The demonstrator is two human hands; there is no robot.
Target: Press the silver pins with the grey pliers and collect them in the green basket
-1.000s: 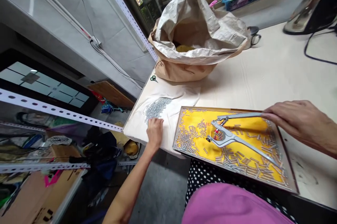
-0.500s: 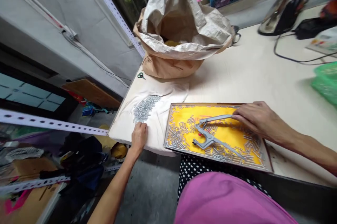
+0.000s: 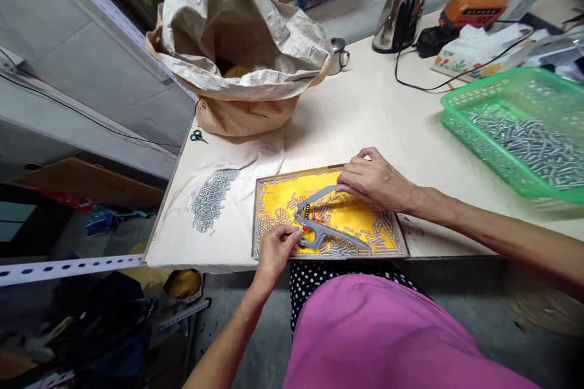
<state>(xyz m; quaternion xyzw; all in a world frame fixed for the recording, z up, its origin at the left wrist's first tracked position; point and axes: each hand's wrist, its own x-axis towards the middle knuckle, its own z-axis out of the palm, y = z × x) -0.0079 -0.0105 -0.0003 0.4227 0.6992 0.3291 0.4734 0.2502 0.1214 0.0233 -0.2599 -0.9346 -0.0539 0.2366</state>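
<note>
My right hand (image 3: 376, 182) is closed round the upper handle of grey metal hand-press pliers (image 3: 335, 232), which have a spring and small red parts near the jaw. The lower handle rests in a shallow tray (image 3: 406, 241) lined with yellow sheet and strewn with small silvery metal pins (image 3: 381, 224). My left hand (image 3: 277, 249) is at the pliers' jaw over the tray's left side, thumb and fingertips pinched together. What the pinch holds is too small to make out. Left of the tray, a pile of similar small metal pieces (image 3: 212, 197) lies on a white cloth (image 3: 171, 240).
A large open woven sack (image 3: 249, 115) stands behind the pile, with green-handled scissors (image 3: 198, 136) beside it. A green basket (image 3: 493, 173) of metal pins stands on the right. Farther back are a metal cup (image 3: 336, 59), a kettle (image 3: 401, 8) and a black cord (image 3: 426, 88).
My left hand has moved right from the pile on the cloth to the pliers' jaw. My right hand still holds the upper handle. The view has turned right, bringing the green basket into sight.
</note>
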